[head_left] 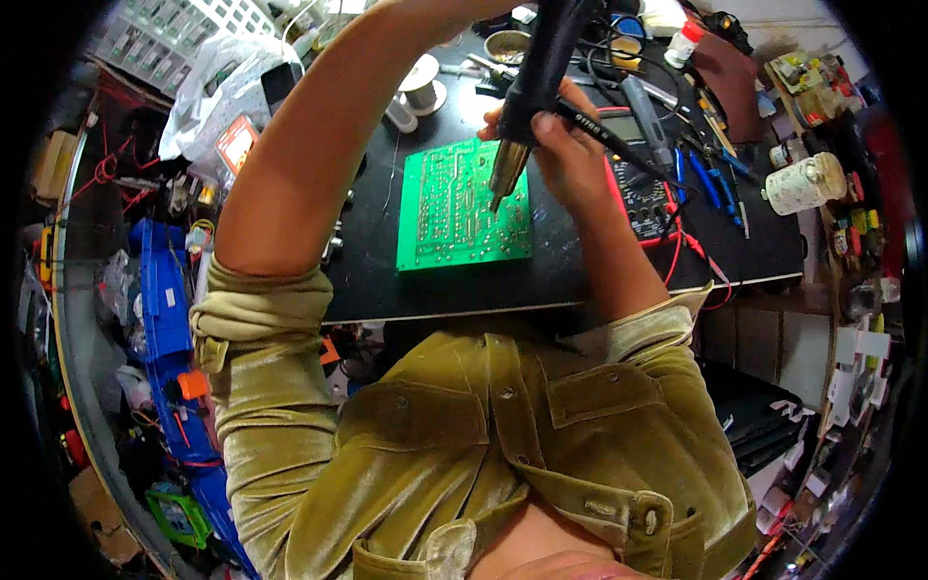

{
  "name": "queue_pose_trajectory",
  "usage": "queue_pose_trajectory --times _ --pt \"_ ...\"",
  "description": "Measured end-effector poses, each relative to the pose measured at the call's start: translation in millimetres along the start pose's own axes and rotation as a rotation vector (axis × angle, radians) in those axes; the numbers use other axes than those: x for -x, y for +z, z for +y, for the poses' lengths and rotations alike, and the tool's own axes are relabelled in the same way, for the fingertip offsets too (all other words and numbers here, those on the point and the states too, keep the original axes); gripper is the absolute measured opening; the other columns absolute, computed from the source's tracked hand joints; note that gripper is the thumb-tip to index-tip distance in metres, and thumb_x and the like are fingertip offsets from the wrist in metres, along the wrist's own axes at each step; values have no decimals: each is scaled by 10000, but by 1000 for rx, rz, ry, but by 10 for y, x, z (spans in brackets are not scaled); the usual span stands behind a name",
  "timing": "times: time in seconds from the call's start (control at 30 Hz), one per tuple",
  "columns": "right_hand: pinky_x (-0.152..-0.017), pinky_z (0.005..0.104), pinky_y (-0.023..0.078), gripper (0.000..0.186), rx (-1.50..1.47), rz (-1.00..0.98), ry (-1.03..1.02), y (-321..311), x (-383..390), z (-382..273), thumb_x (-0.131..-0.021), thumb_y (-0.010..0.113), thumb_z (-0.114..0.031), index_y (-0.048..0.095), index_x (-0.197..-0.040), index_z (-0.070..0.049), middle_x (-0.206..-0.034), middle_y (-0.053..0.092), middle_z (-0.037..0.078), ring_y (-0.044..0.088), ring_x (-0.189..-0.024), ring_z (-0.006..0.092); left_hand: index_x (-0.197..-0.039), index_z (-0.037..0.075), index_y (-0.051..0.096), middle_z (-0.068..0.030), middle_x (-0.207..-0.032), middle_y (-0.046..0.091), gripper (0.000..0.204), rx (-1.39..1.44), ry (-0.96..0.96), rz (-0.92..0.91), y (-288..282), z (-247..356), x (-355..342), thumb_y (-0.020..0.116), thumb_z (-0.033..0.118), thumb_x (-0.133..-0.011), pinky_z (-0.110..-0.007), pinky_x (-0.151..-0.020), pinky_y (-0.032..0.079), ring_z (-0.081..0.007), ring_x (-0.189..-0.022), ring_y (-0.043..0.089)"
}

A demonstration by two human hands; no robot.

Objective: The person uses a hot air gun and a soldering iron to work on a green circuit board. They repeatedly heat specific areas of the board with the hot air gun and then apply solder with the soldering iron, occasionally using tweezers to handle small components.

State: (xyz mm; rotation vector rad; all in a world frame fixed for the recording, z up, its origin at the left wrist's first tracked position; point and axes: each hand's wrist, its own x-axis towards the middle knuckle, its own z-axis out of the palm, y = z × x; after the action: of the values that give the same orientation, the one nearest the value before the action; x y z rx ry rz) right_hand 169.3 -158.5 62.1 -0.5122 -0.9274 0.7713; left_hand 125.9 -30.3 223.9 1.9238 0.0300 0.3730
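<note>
Green circuit board [425, 217] flat on blk worktop [561, 280], nr front edge | heat gun [553, 72] tilted, nozzle over board | R hand [568, 153] — fingers gripping blk tool [601, 132] | multimeter [643, 198] to R | wire spool [420, 95] beyond board | L hand out of view — fingers can't tell

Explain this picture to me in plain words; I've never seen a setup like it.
There is no machine here, just a person's bare arms. A wide fisheye camera on their head looks down, so straight edges bend. On the black table lies a green circuit board, with a multimeter and wire spool nearby. The right hand holds a slim black tool. A thicker black tool points its metal tip down over the board; the left hand is out of sight beyond the top edge.
</note>
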Motion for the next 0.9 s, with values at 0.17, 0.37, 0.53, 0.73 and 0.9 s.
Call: queue_pose_trajectory --times 0.17,0.37,0.53,0.73,0.9 --pt "-831 489 544 337 -31 28 27 -16 -31 69 -863 618 -103 492 -1158 2 -958 657 204 673 -877 344 -1146 -39 499 -112 -992 627 370 -118 226 156 -12 -241 126 659 146 -868 -290 -769 504 -164 -889 604" --pt "-832 447 544 289 30 150 -64 -70 -44 -22 -876 602 -94 499 -1129 3 -951 663 191 671 -896 318 -952 46 650 -70 -892 670 250 -971 722 446 99 -424 994 718 198 -765 -311 -753 493 -218 -827 638" --pt "-797 391 546 253 30 220 -67 -60 -50 35 -894 591 -127 512 -1104 -8 -945 664 191 674 -884 297 -1229 64 577 -90 -1348 508 545 -1055 496 89 535 -600 1574 670 353 -776 -458 -1069 300 -246 -1278 453" --pt "-817 398 535 252 42 205 -51 -52 -27 -1 -916 560 -153 500 -1115 -11 -970 655 202 669 -891 310 -1334 45 481 -110 -1431 413 681 -1041 397 -24 532 -624 1582 590 477 -820 -455 -1103 240 -257 -1341 377" --pt "-807 398 542 265 63 198 -63 -60 -49 -5 -921 562 -183 498 -1112 -11 -976 655 206 670 -900 312 -1307 43 506 -120 -1408 435 669 -1046 383 12 515 -635 1583 635 447 -789 -465 -1076 299 -269 -1302 424"
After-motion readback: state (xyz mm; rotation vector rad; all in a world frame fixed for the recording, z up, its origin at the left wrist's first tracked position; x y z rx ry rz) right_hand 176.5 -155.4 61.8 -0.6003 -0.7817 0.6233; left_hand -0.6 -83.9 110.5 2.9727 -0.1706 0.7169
